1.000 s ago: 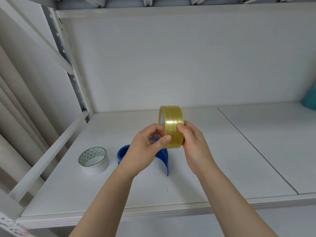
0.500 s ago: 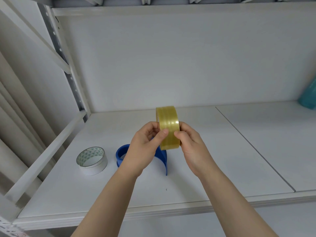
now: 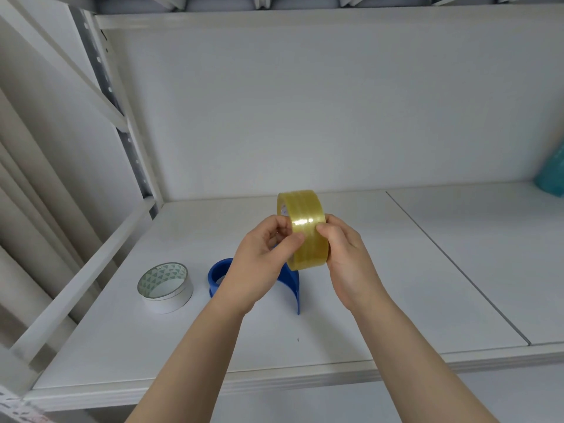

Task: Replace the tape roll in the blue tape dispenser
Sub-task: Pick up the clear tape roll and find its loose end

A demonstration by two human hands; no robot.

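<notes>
A yellowish clear tape roll (image 3: 306,215) stands on edge in the air above the white shelf (image 3: 396,285). My left hand (image 3: 262,267) grips its left side, thumb laid across the outer face. My right hand (image 3: 348,257) grips its right side, thumb on the same face. Below and behind my hands, the blue tape dispenser (image 3: 218,274) lies on the shelf, partly hidden by my left hand. A white tape roll with a green patterned core (image 3: 166,288) lies flat to the dispenser's left.
The shelf has a white back wall and a metal upright with a slanted brace (image 3: 79,276) on the left. A teal object (image 3: 554,172) shows at the far right edge. A seam (image 3: 457,270) splits the shelf boards.
Both thumbs have shifted along the roll's outer face and the roll has turned slightly in my hands. The dispenser and the white roll have stayed where they were.
</notes>
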